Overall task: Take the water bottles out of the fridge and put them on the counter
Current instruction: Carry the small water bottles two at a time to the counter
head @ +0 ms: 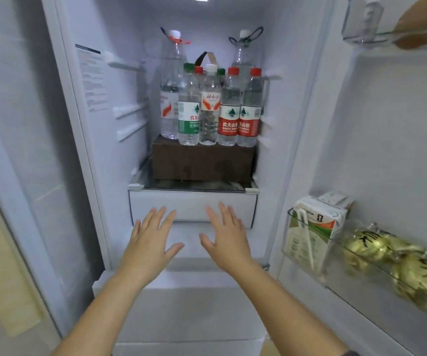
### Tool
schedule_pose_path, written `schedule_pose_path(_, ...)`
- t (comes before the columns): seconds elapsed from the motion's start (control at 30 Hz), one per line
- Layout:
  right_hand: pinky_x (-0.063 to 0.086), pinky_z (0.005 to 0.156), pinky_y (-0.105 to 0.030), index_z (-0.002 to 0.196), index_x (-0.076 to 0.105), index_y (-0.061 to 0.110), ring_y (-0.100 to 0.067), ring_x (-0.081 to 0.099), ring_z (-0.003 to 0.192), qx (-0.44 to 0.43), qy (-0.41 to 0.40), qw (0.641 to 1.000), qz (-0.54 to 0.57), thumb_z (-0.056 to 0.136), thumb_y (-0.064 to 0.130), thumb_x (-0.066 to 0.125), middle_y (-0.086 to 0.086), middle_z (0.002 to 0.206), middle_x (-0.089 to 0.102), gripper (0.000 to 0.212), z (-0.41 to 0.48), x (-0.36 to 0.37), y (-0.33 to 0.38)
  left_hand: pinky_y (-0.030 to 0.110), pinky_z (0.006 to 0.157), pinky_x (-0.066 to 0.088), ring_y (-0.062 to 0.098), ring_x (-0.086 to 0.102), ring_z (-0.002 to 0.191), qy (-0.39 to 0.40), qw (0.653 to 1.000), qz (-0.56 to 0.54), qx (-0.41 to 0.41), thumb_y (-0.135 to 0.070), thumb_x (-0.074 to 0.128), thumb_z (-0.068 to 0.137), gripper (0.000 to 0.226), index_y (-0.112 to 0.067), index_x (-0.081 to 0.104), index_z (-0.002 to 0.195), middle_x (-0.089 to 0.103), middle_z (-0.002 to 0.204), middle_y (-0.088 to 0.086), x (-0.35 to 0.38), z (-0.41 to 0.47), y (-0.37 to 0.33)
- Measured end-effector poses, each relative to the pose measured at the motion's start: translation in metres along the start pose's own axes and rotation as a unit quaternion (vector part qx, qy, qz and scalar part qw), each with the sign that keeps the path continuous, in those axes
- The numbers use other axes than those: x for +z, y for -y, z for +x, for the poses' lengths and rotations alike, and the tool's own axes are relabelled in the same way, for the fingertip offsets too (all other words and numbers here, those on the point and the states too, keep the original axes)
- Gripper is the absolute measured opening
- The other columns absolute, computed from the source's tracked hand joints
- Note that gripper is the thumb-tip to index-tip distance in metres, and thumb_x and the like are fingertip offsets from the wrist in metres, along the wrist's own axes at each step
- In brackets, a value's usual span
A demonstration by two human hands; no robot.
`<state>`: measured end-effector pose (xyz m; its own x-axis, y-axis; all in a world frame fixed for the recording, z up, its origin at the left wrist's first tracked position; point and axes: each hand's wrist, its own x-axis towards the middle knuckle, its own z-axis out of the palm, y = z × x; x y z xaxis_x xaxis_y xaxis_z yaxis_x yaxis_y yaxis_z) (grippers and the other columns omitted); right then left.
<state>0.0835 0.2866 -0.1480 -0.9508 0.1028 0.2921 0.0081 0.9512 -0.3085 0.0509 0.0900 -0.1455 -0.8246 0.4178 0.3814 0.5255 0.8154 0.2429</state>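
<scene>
Left hand [150, 242], right hand [226, 237] spread flat, holding nothing; water bottles [208, 109] above, well apart.

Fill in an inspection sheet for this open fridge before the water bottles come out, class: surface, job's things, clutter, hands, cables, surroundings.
Surface: glass shelf bearing a brown box; counter not in view.
Job's things: water bottles upright on the box, two taller bottles behind.
Clutter: carton and bagged golden items in the door bin.
Hands: left hand, right hand open, empty, below the shelf.
Cables: nothing seen.
Surroundings: white drawer under the shelf.
</scene>
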Motion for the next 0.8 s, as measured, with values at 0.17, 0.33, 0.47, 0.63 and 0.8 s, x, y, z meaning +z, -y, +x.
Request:
schedule_pose_path(0.17, 0.011, 0.122, -0.048, 0.156, 0.011, 0.033, -0.024, -0.006, 0.152, 0.025, -0.037, 0.999, 0.011, 0.098, 0.043, 0.046, -0.001, 0.166, -0.004, 0.069, 0.061, 0.001, 0.013, 0.042, 0.121, 0.009, 0.020, 0.001, 0.150, -0.020, 1.000, -0.001, -0.004, -0.053, 0.048, 0.094, 0.074, -0.025, 0.015, 0.154, 0.008, 0.162, 0.000, -0.013, 0.061, 0.018)
schedule_pose_path(0.33, 0.011, 0.121, -0.051, 0.157, 0.009, 0.030, -0.024, -0.007, 0.152, 0.065, -0.076, 0.995, -0.016, 0.097, 0.037, 0.048, 0.000, 0.166, -0.004, 0.073, 0.130, -0.017, 0.007, 0.043, 0.120, 0.016, 0.025, 0.011, 0.148, -0.060, 0.997, -0.042, 0.006, -0.048, 0.056, 0.092, 0.074, -0.020, 0.024, 0.152, 0.019, 0.160, 0.004, -0.021, 0.143, 0.034)
schedule_pose_path(0.47, 0.010, 0.121, -0.052, 0.158, 0.004, 0.024, -0.020, -0.008, 0.152, 0.089, -0.083, 0.991, -0.051, 0.098, 0.029, 0.046, 0.004, 0.166, -0.005, 0.073, 0.174, -0.036, 0.001, 0.041, 0.119, 0.020, 0.022, 0.012, 0.147, -0.085, 0.985, -0.149, 0.014, -0.041, 0.062, 0.090, 0.078, -0.018, 0.021, 0.152, 0.023, 0.158, 0.004, -0.022, 0.201, 0.035)
schedule_pose_path(0.63, 0.010, 0.123, -0.050, 0.158, 0.002, 0.020, -0.019, -0.004, 0.152, 0.123, -0.044, 0.986, -0.099, 0.098, 0.022, 0.048, 0.005, 0.166, -0.007, 0.076, 0.199, -0.036, -0.009, 0.044, 0.112, 0.035, 0.020, 0.028, 0.142, -0.109, 0.963, -0.245, -0.010, -0.038, 0.070, 0.084, 0.085, -0.023, 0.020, 0.151, 0.031, 0.154, 0.002, -0.021, 0.257, 0.036)
schedule_pose_path(0.8, 0.024, 0.118, -0.044, 0.157, 0.012, 0.022, -0.018, 0.017, 0.148, 0.115, -0.078, 0.983, -0.121, 0.096, 0.020, 0.049, 0.005, 0.164, 0.011, 0.072, 0.207, -0.042, -0.010, 0.041, 0.095, 0.046, 0.024, 0.050, 0.122, -0.123, 0.943, -0.309, -0.023, -0.036, 0.076, 0.079, 0.081, -0.017, 0.030, 0.143, 0.047, 0.137, 0.007, -0.029, 0.297, 0.029)
